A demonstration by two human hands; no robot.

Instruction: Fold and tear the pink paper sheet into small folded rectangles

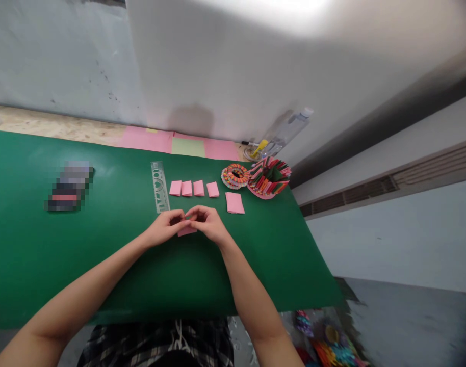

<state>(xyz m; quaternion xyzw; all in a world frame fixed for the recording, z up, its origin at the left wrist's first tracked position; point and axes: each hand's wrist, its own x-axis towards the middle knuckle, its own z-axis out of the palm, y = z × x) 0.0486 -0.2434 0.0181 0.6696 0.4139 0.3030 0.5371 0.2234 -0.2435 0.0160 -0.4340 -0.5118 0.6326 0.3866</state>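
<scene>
Between my two hands is a small piece of pink paper (186, 231), held just above or on the green tabletop. My left hand (166, 227) pinches it from the left, thumb towards me. From the right, my right hand (209, 224) pinches the same paper, and the fingertips of both hands meet; they cover most of its upper part. Beyond my hands lies a row of several folded pink paper pieces (198, 188). A larger pink paper stack (235, 203) rests to the right of my right hand. Left of the row is a clear stencil ruler (159, 187).
A ring of folded coloured paper (235, 176) and a paper basket (269, 178) stand at the back right. Behind them are a clear bottle (288, 133) and a yellow glue stick (260, 148). A blurred-out phone-like object (69, 187) lies left on the green table (114, 234).
</scene>
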